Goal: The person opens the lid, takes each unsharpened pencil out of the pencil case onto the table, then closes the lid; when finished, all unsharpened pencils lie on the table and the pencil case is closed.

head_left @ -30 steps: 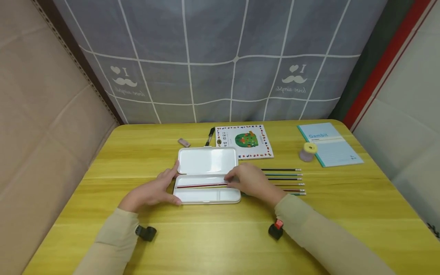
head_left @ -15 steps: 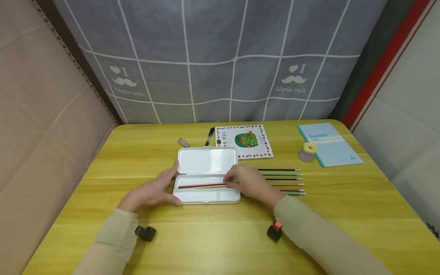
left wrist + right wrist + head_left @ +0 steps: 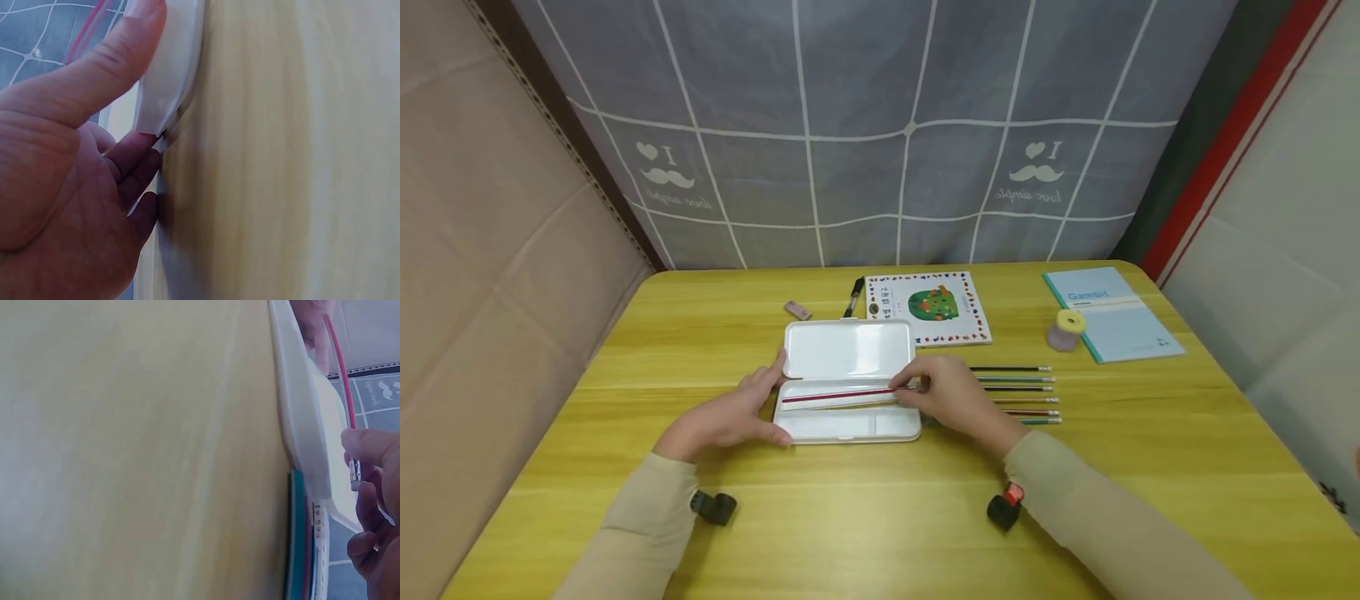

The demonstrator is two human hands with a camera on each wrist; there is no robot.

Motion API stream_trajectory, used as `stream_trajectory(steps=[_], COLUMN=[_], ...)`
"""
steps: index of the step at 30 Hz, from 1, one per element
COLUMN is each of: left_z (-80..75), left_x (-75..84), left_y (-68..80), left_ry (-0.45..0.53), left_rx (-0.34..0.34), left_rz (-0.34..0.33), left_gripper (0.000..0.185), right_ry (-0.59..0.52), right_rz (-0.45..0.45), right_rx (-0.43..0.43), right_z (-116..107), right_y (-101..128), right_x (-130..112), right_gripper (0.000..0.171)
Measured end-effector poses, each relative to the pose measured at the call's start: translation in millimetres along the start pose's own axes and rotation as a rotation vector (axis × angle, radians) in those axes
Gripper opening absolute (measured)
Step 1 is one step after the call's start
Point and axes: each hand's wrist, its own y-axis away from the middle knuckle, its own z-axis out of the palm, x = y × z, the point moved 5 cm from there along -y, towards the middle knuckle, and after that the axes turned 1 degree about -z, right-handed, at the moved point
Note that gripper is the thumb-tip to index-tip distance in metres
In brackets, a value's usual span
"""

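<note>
The right hand (image 3: 946, 398) is pinching the red pencil (image 3: 838, 395) close to its eraser end (image 3: 355, 485), which the right wrist view is showing beyond the thumb more clearly than the head view. The pencil is extending left from those fingers over the white case (image 3: 823, 429), whose end the loosely spread left hand (image 3: 733, 421) is touching

A yellow table (image 3: 850, 525) bears case (image 3: 848, 350), pencils (image 3: 1017, 389), books (image 3: 966, 302).
</note>
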Motion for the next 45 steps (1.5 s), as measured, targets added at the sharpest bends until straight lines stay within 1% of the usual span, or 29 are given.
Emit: stream_trajectory(steps=[3,5,8,11,14,17,23,26,31,33,39,45], left_z=[-0.1,-0.3,-0.8,-1.5,-2.5,-2.8,-2.2,-1.1,0.4,0.5,-0.1,-0.4], left_x=[0.2,0.8,1.6,0.8,-2.0,-6.3,-10.7,-9.7,-7.1,-6.1,-1.4,1.1], left_y=[0.4,0.6,0.2,0.0,1.0,2.3,3.3,2.9,1.2,0.8,0.3,-0.1], left_ry=[-0.008,-0.008,-0.006,-0.007,-0.014,-0.015,0.002,0.003,0.007,0.007,0.005,0.002], left_rx=[0.001,0.001,-0.002,-0.004,-0.003,-0.001,0.000,-0.002,-0.005,-0.005,-0.008,-0.010], left_rz=[-0.002,-0.004,-0.007,-0.009,-0.013,-0.022,-0.027,-0.016,0.002,-0.001,0.004,-0.003], left_gripper=[0.134,0.134,0.133,0.133,0.133,0.134,0.134,0.134,0.134,0.134,0.134,0.134], right_ry=[-0.075,-0.114,-0.151,-0.162,-0.160,-0.150,-0.099,-0.069,-0.052,-0.051,-0.017,0.005], right_rz=[-0.016,-0.043,-0.084,-0.111,-0.107,-0.081,-0.040,-0.036,-0.092,-0.103,-0.080,-0.048], right_rx=[0.007,0.002,-0.006,-0.009,-0.017,-0.029,-0.033,-0.023,0.018,0.023,0.030,0.048], right_z=[-9,-15,-24,-32,-36,-39,-46,-53,-67,-73,-89,-98], right_y=[6,10,19,27,33,36,45,53,70,77,96,111], right_x=[1,2,5,9,14,18,25,31,44,49,61,67], right_gripper=[0.010,0.011,0.015,0.015,0.013,0.012,0.014,0.015,0.017,0.017,0.019,0.018])
